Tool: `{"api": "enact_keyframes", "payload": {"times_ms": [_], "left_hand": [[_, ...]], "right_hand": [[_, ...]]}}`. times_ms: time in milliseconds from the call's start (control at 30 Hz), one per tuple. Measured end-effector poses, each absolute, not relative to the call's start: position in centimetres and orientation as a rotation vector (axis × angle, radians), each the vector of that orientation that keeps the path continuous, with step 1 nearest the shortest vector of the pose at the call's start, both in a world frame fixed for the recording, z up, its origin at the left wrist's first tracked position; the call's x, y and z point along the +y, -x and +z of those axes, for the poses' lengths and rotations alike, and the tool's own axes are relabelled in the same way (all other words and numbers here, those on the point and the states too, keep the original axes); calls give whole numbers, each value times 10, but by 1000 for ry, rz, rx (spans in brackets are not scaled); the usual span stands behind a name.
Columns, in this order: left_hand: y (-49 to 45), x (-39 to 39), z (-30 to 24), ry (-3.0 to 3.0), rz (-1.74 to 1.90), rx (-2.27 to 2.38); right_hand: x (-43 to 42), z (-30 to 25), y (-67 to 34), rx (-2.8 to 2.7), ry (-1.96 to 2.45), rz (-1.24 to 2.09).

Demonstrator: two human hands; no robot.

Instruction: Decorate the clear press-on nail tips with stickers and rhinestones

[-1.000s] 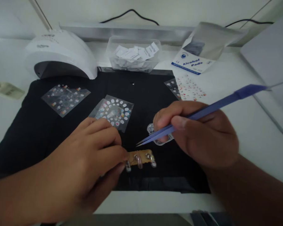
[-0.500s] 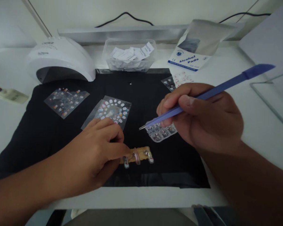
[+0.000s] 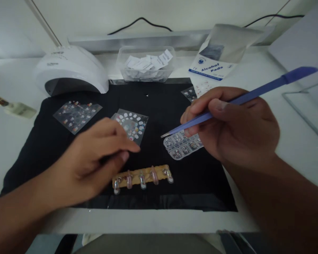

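Note:
My right hand [image 3: 243, 123] grips purple tweezers [image 3: 265, 90] like a pen. Their metal points hang just above the near-left corner of a clear compartment case [image 3: 181, 150] of tiny gems. My left hand [image 3: 98, 162] hovers with index finger and thumb slightly apart, nothing visible between them. Below and right of it, on a black mat, lies a tan strip [image 3: 148, 171] bearing several glossy false nails [image 3: 142, 180], some clear and some pinkish. Behind the left fingers is a nail sticker sheet [image 3: 137, 123] with white ovals, partly covered by that hand.
At the back left stands a white nail lamp [image 3: 76, 67], with a polish bottle [image 3: 21, 109] left of it. A plastic tub [image 3: 145, 76] of packets and an alcohol pads box [image 3: 214, 65] stand behind the black mat [image 3: 159, 102]. Another sticker sheet [image 3: 76, 116] lies left.
My left hand has lifted off the tan strip and moved left and up, uncovering its left-hand nails. My right hand and the tweezers have shifted slightly right and up.

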State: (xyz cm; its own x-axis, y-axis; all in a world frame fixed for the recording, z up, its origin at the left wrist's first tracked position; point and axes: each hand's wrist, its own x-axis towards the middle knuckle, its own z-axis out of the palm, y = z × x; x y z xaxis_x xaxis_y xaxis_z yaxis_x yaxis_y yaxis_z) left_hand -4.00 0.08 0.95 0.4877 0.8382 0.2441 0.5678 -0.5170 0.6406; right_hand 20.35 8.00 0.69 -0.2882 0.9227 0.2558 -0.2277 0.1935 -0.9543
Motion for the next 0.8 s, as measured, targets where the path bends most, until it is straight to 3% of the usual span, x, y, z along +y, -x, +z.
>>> {"api": "enact_keyframes", "payload": {"times_ms": [167, 467, 800], "left_hand": [[64, 23, 8, -2310, 739, 1713], [44, 29, -14, -2282, 54, 2099], [38, 30, -16, -2099, 346, 1925]], "right_hand": [[81, 5, -206, -1381, 695, 1363], [76, 4, -202, -1347, 698, 1379], [74, 4, -204, -1316, 724, 1430]]}}
